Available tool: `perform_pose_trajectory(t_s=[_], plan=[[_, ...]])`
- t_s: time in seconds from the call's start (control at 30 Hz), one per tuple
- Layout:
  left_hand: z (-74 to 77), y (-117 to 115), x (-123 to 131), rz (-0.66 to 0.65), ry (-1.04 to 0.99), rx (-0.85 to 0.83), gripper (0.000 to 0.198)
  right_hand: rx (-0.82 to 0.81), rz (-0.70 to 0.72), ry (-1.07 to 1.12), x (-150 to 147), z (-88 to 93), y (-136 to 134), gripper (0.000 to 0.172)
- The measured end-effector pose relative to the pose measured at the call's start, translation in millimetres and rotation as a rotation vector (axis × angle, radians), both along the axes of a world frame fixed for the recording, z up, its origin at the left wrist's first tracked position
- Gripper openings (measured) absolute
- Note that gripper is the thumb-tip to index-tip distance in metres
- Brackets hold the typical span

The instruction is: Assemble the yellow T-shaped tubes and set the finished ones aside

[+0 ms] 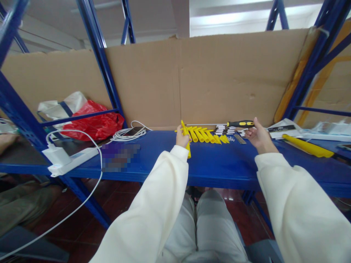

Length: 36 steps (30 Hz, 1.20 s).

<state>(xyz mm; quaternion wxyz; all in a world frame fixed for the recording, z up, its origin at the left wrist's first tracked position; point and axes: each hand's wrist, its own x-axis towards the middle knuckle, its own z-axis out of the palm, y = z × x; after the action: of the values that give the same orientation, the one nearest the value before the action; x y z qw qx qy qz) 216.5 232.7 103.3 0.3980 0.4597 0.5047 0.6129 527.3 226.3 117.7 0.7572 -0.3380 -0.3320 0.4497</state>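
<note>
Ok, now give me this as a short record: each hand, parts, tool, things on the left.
Left hand: holds a yellow part
Right hand: beside the screwdriver, grip unclear
Tool: screwdriver, shaft pointing left
Parts: row of yellow pieces; white-and-black pieces near its right end
On the left: red bag, coiled white cable, power strip

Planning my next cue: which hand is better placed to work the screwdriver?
Probably the right hand: it is beside the end of the screwdriver handle, whereas the left hand holds a yellow piece. Whether the right touches the handle is unclear.
</note>
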Motion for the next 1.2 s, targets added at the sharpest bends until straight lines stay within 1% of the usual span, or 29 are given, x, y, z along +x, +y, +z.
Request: perform_pose_trajectory(t_s=[0.1,0.2,0.27,0.37,0.47,0.6,0.73,0.9,1.03,1.2], plan=[[-0.3,1,0,0.003,-0.003,-0.004,0.082,-0.068,-0.023,0.040,-4,6.3,-6,0.055],[0.3,0,0,0.008,-0.002,-0.002,0.081,-0.076,-0.045,0.057,-11,12.2,-14,0.040],[0.8,-1,0,0.009,-0.002,0.001,0.079,-0.079,-0.044,0.056,-14,13.9,-17,0.036],[0.8,-1,0,0.010,0.004,-0.003,0.075,-0.076,-0.016,0.028,-15,13.1,-18,0.043],[0.2,0,0,0.011,0.004,-0.005,0.076,-0.072,-0.016,0.006,-13,10.7,-15,0.049],[-0.8,1,0,0.006,0.008,0.003,0.079,-0.072,-0.034,0.026,-11,10.1,-13,0.048],[-0.9,-1,0,-0.004,0.024,0.010,0.076,-0.108,-0.042,0.066,-12,12.5,-15,0.045],[-0.1,-2,1,-0.013,0.038,0.019,0.076,-0.120,-0.007,0.062,-9,12.3,-15,0.045],[0.3,-3,1,-0.023,0.034,0.013,0.080,-0.130,0.013,0.053,-5,9.6,-11,0.049],[0.7,-3,1,-0.025,0.040,0.013,0.082,-0.129,-0.015,0.065,-3,6.5,-6,0.053]])
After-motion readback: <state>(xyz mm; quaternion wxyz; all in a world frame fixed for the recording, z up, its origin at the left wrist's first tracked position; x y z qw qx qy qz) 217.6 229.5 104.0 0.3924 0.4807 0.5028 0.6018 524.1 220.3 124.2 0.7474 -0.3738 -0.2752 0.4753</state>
